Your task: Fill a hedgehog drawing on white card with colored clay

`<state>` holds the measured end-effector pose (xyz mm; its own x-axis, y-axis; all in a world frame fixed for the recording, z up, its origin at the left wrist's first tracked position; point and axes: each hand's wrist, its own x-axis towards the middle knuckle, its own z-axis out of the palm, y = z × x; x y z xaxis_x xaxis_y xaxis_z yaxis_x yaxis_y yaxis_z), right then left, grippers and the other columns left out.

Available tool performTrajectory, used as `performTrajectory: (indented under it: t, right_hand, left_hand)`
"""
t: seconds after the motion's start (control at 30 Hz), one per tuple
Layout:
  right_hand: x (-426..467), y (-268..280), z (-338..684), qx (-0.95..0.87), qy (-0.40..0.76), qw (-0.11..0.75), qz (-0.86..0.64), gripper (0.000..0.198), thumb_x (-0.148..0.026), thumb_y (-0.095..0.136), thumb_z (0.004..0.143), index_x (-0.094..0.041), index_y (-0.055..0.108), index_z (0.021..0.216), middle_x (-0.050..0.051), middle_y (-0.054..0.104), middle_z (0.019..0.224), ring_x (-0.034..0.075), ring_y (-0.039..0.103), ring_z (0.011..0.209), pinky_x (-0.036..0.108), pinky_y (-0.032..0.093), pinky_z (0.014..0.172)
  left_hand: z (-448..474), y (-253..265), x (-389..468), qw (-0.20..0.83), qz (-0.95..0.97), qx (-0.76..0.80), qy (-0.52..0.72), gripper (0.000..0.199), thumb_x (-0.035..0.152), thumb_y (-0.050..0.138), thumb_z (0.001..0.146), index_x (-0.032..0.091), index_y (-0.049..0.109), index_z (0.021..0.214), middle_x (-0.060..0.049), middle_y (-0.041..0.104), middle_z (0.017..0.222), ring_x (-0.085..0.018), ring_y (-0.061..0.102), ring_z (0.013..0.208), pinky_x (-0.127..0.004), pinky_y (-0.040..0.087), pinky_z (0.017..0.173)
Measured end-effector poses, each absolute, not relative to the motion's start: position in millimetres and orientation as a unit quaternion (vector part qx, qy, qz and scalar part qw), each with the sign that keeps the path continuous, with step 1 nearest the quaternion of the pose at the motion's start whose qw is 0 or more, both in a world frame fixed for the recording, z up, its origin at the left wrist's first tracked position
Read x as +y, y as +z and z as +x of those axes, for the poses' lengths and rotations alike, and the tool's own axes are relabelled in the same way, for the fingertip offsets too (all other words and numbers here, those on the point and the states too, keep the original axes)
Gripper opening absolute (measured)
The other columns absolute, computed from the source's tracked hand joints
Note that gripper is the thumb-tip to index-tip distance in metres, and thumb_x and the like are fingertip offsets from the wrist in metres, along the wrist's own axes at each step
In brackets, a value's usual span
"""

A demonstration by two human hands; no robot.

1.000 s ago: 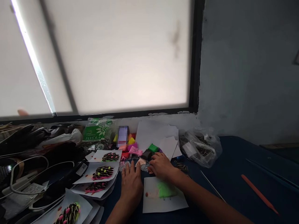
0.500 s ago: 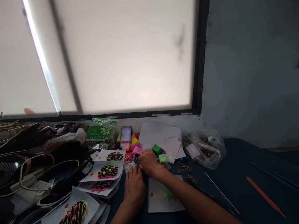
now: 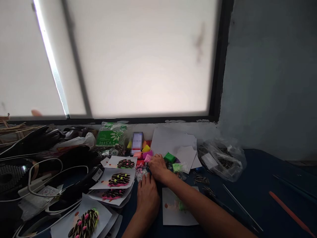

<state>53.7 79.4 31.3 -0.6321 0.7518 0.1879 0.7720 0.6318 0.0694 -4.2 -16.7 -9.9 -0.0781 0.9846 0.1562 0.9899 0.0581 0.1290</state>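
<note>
My left hand (image 3: 148,195) lies palm down on the dark blue table with its fingers stretched forward. Its fingertips reach the edge of a clear plastic packet (image 3: 141,173) with pink bits. Just beyond, my right hand (image 3: 158,168) has its fingers curled down beside a pink clay packet (image 3: 148,158); what they pinch is hidden. Under my right forearm is a white card (image 3: 170,215) with a patch of light green clay (image 3: 182,205). Green (image 3: 169,157) and light green (image 3: 177,168) clay packets sit right of that hand.
Finished-looking cards (image 3: 119,179) covered in striped seeds and clay dots lie on the left, near white cables (image 3: 29,178). At the back are a green seed bag (image 3: 111,136), a phone (image 3: 137,142) and white paper (image 3: 170,140). Tweezers (image 3: 242,206) and an orange tool (image 3: 289,211) lie right.
The whole view has shifted, so things appear slightly further right. Both hands keep nearly the same places among the clay packets, with the right fingers still curled.
</note>
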Motion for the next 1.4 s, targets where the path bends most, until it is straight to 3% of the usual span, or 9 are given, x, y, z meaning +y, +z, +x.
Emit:
performTrajectory:
  t: [0.43, 0.57, 0.63, 0.73, 0.8, 0.93, 1.07, 1.2, 1.4]
  right_hand:
    - [83, 28, 71, -0.866, 0.088, 0.229, -0.436, 0.030, -0.033, 0.059, 0.096, -0.017, 0.058, 0.122, 0.009, 0.059, 0.122, 0.023, 0.062, 0.101, 0.042, 0.054, 0.084]
    - [82, 29, 90, -0.849, 0.133, 0.279, -0.429, 0.031, -0.033, 0.060, 0.096, -0.016, 0.057, 0.122, 0.008, 0.060, 0.121, 0.023, 0.063, 0.100, 0.041, 0.055, 0.083]
    - [74, 31, 101, -0.844, 0.134, 0.301, -0.423, 0.031, -0.033, 0.059, 0.096, -0.016, 0.057, 0.122, 0.008, 0.060, 0.120, 0.022, 0.063, 0.099, 0.041, 0.055, 0.082]
    - [53, 33, 117, -0.846, 0.106, 0.324, -0.409, 0.026, -0.032, 0.058, 0.097, -0.016, 0.060, 0.117, 0.007, 0.062, 0.116, 0.021, 0.064, 0.097, 0.040, 0.055, 0.082]
    - [40, 35, 127, -0.855, 0.080, 0.320, -0.400, 0.014, -0.024, 0.055, 0.099, -0.017, 0.066, 0.101, 0.005, 0.066, 0.102, 0.019, 0.062, 0.097, 0.038, 0.050, 0.090]
    - [27, 39, 144, -0.862, 0.037, 0.274, -0.424, 0.011, -0.023, 0.057, 0.097, -0.019, 0.067, 0.099, 0.004, 0.066, 0.103, 0.019, 0.061, 0.101, 0.037, 0.047, 0.095]
    - [28, 38, 160, -0.850, 0.021, 0.191, -0.491, 0.027, -0.032, 0.058, 0.097, -0.017, 0.059, 0.119, 0.009, 0.060, 0.120, 0.022, 0.063, 0.100, 0.042, 0.054, 0.085]
    - [28, 30, 161, -0.861, 0.025, 0.116, -0.494, 0.029, -0.032, 0.059, 0.097, -0.017, 0.058, 0.122, 0.009, 0.059, 0.122, 0.022, 0.062, 0.101, 0.041, 0.054, 0.085]
    - [27, 24, 138, -0.876, 0.039, 0.138, -0.460, 0.030, -0.033, 0.060, 0.096, -0.016, 0.058, 0.121, 0.009, 0.059, 0.122, 0.023, 0.062, 0.102, 0.043, 0.053, 0.086]
  left_hand:
    - [-6, -12, -16, 0.002, -0.670, -0.732, -0.120, 0.058, 0.000, 0.035, 0.085, 0.003, 0.044, 0.142, -0.020, 0.043, 0.149, -0.035, 0.031, 0.142, -0.050, 0.028, 0.113]
    - [-9, -8, -11, 0.000, -0.650, -0.707, -0.279, 0.049, 0.004, 0.038, 0.087, 0.008, 0.054, 0.133, -0.017, 0.048, 0.146, -0.032, 0.031, 0.142, -0.049, 0.028, 0.114]
    - [-8, 2, -9, -0.091, -0.624, -0.653, -0.420, 0.039, 0.013, 0.037, 0.092, 0.013, 0.059, 0.124, -0.015, 0.058, 0.136, -0.028, 0.046, 0.134, -0.045, 0.036, 0.110]
    - [-2, 21, -3, -0.377, -0.490, -0.550, -0.562, 0.031, 0.031, 0.039, 0.098, 0.015, 0.065, 0.100, -0.013, 0.072, 0.104, -0.025, 0.068, 0.100, -0.038, 0.053, 0.089]
    - [4, 32, 1, -0.524, -0.374, -0.458, -0.613, 0.020, 0.033, 0.055, 0.093, 0.015, 0.063, 0.089, -0.008, 0.072, 0.084, -0.021, 0.072, 0.077, -0.031, 0.057, 0.073]
    - [14, 38, 8, -0.571, -0.271, -0.453, -0.629, 0.011, 0.010, 0.063, 0.086, 0.016, 0.056, 0.080, 0.000, 0.066, 0.063, -0.013, 0.066, 0.050, -0.022, 0.055, 0.055]
    - [16, 31, 8, -0.592, -0.262, -0.492, -0.582, 0.014, 0.002, 0.056, 0.088, 0.013, 0.057, 0.080, -0.005, 0.068, 0.062, -0.018, 0.068, 0.047, -0.026, 0.056, 0.048]
    - [12, 25, 10, -0.574, -0.252, -0.519, -0.581, 0.019, -0.002, 0.050, 0.090, 0.012, 0.057, 0.080, -0.004, 0.068, 0.060, -0.016, 0.067, 0.042, -0.023, 0.054, 0.043]
    - [2, 27, 10, -0.542, -0.260, -0.485, -0.635, 0.020, -0.002, 0.048, 0.092, 0.013, 0.057, 0.082, -0.001, 0.068, 0.062, -0.014, 0.069, 0.049, -0.020, 0.056, 0.050]
